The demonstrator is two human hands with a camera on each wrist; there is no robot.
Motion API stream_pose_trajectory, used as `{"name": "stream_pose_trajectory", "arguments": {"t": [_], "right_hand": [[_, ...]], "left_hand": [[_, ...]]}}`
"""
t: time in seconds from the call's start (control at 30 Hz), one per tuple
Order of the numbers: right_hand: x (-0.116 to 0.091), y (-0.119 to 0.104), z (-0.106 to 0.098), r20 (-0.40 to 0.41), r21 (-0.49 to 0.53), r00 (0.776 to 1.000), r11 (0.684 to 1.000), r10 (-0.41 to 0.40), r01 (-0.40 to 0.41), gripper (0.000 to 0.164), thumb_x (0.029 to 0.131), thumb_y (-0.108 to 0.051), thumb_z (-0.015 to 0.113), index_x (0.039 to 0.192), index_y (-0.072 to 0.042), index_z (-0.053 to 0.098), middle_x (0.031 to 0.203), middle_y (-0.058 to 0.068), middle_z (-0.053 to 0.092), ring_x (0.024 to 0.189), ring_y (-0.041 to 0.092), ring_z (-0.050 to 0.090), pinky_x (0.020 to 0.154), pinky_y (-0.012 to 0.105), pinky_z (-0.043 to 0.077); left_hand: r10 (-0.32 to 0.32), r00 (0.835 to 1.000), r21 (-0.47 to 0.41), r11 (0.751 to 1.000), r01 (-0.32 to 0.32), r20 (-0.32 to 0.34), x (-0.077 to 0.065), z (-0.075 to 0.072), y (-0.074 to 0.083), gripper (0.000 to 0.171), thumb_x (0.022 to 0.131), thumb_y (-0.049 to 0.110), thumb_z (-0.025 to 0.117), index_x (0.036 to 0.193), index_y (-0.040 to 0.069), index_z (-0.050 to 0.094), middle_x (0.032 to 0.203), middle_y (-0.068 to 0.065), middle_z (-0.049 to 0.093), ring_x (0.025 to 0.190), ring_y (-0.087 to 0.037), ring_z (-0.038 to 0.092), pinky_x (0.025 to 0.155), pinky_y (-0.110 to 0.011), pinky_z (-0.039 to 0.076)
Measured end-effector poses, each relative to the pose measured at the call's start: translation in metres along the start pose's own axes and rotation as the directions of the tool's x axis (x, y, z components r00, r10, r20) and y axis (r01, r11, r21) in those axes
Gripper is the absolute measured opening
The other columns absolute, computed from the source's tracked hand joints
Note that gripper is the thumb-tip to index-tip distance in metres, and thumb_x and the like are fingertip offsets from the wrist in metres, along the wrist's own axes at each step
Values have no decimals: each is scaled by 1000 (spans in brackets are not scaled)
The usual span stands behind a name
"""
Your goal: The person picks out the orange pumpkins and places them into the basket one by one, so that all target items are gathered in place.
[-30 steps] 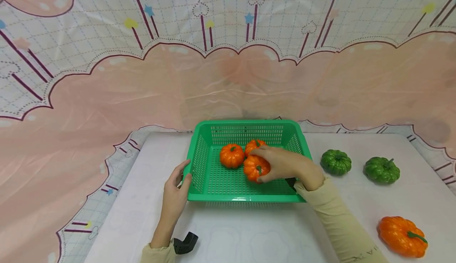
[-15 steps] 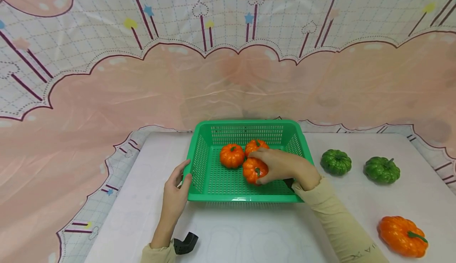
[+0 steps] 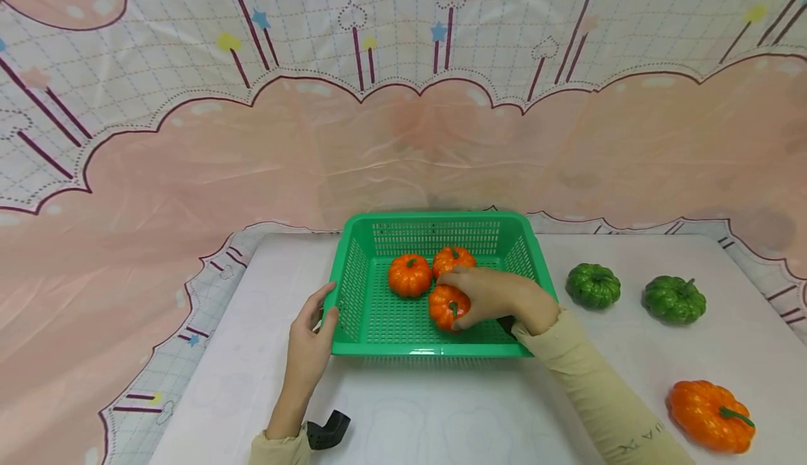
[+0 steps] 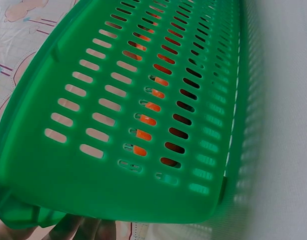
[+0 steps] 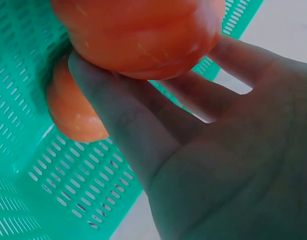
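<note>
My left hand holds the left rim of a green plastic basket; in the left wrist view its fingers show at the rim beside the slotted wall. Inside the basket, my right hand grips a small orange pumpkin with a green stem. From the right wrist view, thumb and fingers are spread round the glossy pumpkin. Behind it in the basket sit two more orange pumpkins, one at the left and one toward the back, the latter partly behind the held one and the hand.
To the right of the basket, two green pumpkins lie on the white table. A larger orange pumpkin lies near the front right. A patterned cloth hangs behind the table.
My right hand has shifted slightly left and toward the front of the basket with the orange pumpkin. The left hand has stayed on the rim.
</note>
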State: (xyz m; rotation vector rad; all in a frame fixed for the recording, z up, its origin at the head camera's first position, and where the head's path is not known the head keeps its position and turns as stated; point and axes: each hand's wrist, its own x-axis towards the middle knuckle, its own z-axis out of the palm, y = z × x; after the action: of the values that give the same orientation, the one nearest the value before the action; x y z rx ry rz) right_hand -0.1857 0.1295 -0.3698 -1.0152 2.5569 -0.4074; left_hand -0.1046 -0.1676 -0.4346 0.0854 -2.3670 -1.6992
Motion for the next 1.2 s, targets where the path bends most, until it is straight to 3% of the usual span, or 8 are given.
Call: {"name": "stream_pose_trajectory", "arguments": {"t": [0.43, 0.7, 1.2], "right_hand": [[10, 3, 5, 64, -2, 998, 1000, -9, 9, 65, 80, -25, 77, 137, -3, 54, 138, 10, 56, 117, 24, 55, 104, 42, 44], [14, 5, 6, 92, -7, 995, 999, 39, -38, 69, 80, -27, 80, 139, -4, 53, 144, 12, 51, 124, 27, 52, 107, 45, 41], [20, 3, 5, 95, 25, 995, 999, 45, -47, 70, 79, -27, 83, 140, -6, 54, 140, 7, 57, 120, 22, 55, 105, 41, 42]], "left_hand": [[0, 1000, 5, 1000, 0, -3, 0, 0, -1, 42, 103, 8, 51, 144, 13, 51, 148, -12, 49, 127, -27, 55, 92, -49, 50], [2, 1000, 8, 1000, -2, -3, 0, 0, -1, 41, 103, 9, 50, 144, 14, 51, 147, -12, 50, 125, -27, 56, 90, -45, 51], [-7, 1000, 6, 1000, 7, -6, 0, 0, 0, 42, 103, 8, 51, 144, 14, 51, 148, -11, 49, 127, -27, 55, 93, -51, 49]]}}
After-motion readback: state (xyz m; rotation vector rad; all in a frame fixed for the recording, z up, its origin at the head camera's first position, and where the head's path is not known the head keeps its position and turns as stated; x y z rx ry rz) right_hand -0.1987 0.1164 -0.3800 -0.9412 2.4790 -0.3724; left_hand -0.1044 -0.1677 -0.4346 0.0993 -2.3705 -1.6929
